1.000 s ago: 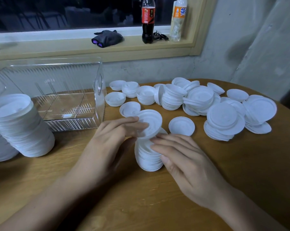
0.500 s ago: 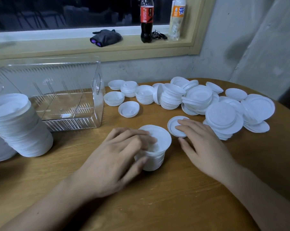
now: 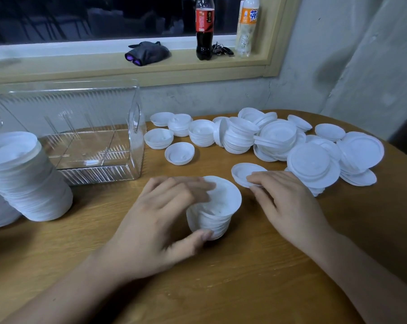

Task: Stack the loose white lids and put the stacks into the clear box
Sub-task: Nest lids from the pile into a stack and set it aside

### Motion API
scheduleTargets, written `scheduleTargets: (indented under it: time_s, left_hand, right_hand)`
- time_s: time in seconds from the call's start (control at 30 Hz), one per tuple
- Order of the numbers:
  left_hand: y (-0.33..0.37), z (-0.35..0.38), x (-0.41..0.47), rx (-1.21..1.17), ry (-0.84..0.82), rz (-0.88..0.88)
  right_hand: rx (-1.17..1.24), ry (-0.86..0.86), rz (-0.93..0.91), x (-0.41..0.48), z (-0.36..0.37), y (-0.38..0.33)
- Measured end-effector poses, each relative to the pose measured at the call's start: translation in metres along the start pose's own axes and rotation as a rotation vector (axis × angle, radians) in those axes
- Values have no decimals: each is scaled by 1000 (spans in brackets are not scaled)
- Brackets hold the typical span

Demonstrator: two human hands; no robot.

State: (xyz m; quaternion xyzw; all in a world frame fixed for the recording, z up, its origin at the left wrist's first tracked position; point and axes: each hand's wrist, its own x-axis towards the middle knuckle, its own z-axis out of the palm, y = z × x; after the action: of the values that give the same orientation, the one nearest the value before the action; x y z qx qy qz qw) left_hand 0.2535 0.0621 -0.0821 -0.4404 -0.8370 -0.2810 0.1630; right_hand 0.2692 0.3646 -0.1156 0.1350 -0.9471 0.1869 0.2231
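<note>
Where left hand [image 3: 155, 225] covers small stack [image 3: 221, 206] (blurred) | tall stack [image 3: 29, 183] cropped

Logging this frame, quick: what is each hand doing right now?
Left hand: grips the small lid stack, thumb at its base.
Right hand: pinches one loose lid by its edge.

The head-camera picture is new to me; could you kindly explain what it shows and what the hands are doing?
There is no machine here: a person wears a camera on the head, looking down at both bare hands. The left hand grips a small stack of white lids standing on the wooden table. The right hand pinches a single lid beside it. Many loose lids lie behind, a tall stack stands at the left, and the clear box looks empty.
</note>
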Motion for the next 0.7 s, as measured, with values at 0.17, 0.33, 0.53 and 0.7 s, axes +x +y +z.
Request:
scheduleTargets:
  time_s: [0.17, 0.33, 0.53, 0.7]
  left_hand:
    - [-20, 4, -5, -124, 150, -232]
    - [-55, 17, -3, -94, 161, -408]
    - [-90, 35, 3, 59, 45, -360]
    - [-104, 42, 15, 191, 23, -330]
  right_hand:
    - [203, 137, 53, 2, -28, -37]
    - [308, 135, -103, -1, -41, -68]
    - [299, -27, -213, -6, -27, -75]
    - [202, -43, -264, -9, -16, -76]
